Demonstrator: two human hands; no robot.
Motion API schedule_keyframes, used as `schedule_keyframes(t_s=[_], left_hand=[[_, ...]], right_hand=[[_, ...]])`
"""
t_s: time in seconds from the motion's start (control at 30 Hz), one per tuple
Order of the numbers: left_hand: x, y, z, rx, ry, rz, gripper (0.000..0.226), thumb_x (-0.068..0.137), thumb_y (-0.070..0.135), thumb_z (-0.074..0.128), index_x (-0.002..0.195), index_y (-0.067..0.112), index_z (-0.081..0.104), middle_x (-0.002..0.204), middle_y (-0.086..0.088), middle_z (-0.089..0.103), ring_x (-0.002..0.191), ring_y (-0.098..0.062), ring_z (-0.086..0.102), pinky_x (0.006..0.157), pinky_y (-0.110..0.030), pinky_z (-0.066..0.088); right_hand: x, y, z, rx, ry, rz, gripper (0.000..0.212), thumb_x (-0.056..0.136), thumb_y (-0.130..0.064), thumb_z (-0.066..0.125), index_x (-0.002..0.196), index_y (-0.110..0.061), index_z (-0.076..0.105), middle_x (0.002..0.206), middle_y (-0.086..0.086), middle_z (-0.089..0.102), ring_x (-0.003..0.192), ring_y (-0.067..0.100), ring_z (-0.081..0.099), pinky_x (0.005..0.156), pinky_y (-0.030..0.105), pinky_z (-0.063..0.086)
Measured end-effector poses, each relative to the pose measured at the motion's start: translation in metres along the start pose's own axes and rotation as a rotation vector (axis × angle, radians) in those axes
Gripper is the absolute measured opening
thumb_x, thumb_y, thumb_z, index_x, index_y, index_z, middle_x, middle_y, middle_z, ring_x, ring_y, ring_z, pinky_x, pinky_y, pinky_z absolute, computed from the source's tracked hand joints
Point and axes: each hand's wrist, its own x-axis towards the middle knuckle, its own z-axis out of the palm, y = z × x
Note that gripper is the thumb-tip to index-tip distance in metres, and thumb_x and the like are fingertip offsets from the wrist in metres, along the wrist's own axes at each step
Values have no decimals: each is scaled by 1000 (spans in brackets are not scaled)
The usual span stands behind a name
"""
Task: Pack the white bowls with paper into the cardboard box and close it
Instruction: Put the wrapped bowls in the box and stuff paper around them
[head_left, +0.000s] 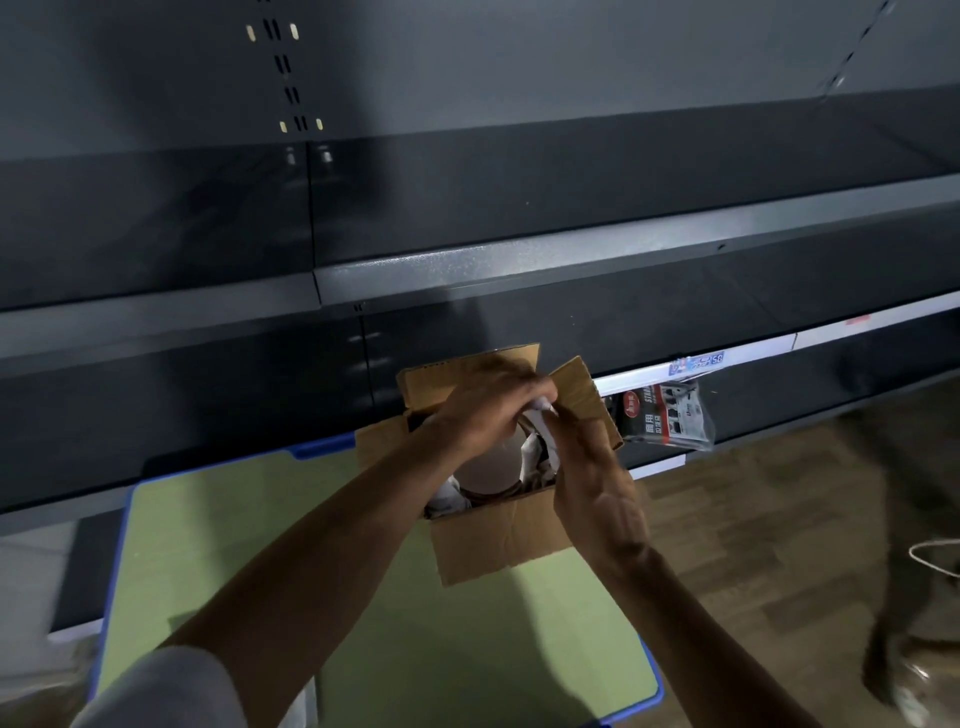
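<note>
An open cardboard box (498, 540) stands on a green-topped table (249, 561), its flaps spread outward. Inside lies a white bowl (496, 467) with crumpled white paper (535, 457) tucked beside it and more paper at the near left corner. My left hand (488, 410) hovers over the box's far side, fingers curled around a bit of white paper at its tips. My right hand (582, 452) reaches in from the right, fingers pointing up toward the same paper; its fingertips are hidden behind the left hand.
Dark metal shelving (467, 249) rises right behind the table. A packet of black bags (665, 415) hangs from a lower shelf edge to the right of the box. Wooden floor (779, 519) lies on the right, with a white cord (935, 558) and a person's leg at far right.
</note>
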Motion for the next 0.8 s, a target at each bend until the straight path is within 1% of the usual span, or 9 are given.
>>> schedule_keyframes(t_s=[0.13, 0.27, 0.37, 0.43, 0.53, 0.6, 0.7, 0.73, 0.8], left_hand=[[0, -8, 11, 151, 1, 61, 22, 85, 7, 54, 98, 19, 68, 100, 4, 60, 97, -14, 51, 80, -29, 45], [-3, -4, 11, 163, -49, -2, 34, 85, 15, 38, 105, 21, 65, 105, 3, 54, 95, -14, 53, 74, -31, 50], [0, -4, 16, 139, -104, -26, 30, 89, 10, 53, 114, 23, 63, 115, 5, 57, 110, -16, 53, 92, -31, 46], [0, -8, 21, 150, -143, -72, 32, 92, 16, 58, 123, 25, 61, 128, 6, 57, 123, -16, 48, 106, -32, 38], [-2, -14, 25, 211, -184, 7, 26, 93, 34, 46, 110, 27, 64, 114, 8, 64, 108, -15, 58, 99, -35, 45], [-5, -18, 26, 188, -233, 17, 31, 93, 41, 38, 104, 28, 64, 109, 9, 64, 102, -13, 60, 94, -35, 47], [-4, -21, 23, 105, -227, -33, 19, 94, 28, 50, 104, 31, 67, 108, 13, 62, 98, -7, 58, 89, -31, 49], [-3, -21, 23, 84, -223, -42, 19, 92, 23, 54, 101, 31, 68, 104, 13, 62, 96, -6, 58, 87, -31, 49], [0, -19, 23, 82, -214, -59, 17, 86, 17, 60, 94, 28, 70, 94, 11, 63, 90, -9, 59, 83, -34, 50]], right_hand=[[2, 9, 14, -93, -123, 19, 55, 98, -30, 28, 152, -37, 18, 114, -2, 43, 77, 13, 55, 60, 33, 55], [6, 2, 9, -163, -133, 38, 56, 91, -25, 39, 146, -32, 33, 124, 0, 45, 97, 17, 53, 59, 33, 56], [12, -2, 4, -254, -155, 70, 52, 86, -27, 35, 138, -34, 42, 132, -4, 44, 103, 19, 48, 59, 32, 53], [15, -4, 3, -275, -170, 88, 46, 87, -28, 38, 131, -30, 49, 129, -3, 47, 103, 21, 50, 60, 31, 50], [18, -10, 7, -244, -208, 112, 35, 89, -14, 55, 124, -16, 56, 123, 6, 50, 99, 27, 59, 61, 32, 49], [18, -13, 7, -263, -260, 86, 33, 91, -11, 52, 124, -12, 56, 122, 10, 49, 97, 28, 63, 67, 34, 53], [17, -16, 6, -291, -298, 1, 38, 92, -12, 51, 129, -11, 55, 128, 12, 51, 109, 28, 60, 79, 35, 55], [17, -16, 6, -308, -295, -12, 40, 90, -10, 54, 130, -9, 56, 128, 12, 54, 110, 28, 61, 80, 36, 56], [14, -17, 4, -350, -306, -17, 47, 83, -7, 62, 130, -7, 56, 122, 13, 61, 101, 29, 66, 73, 36, 58]])
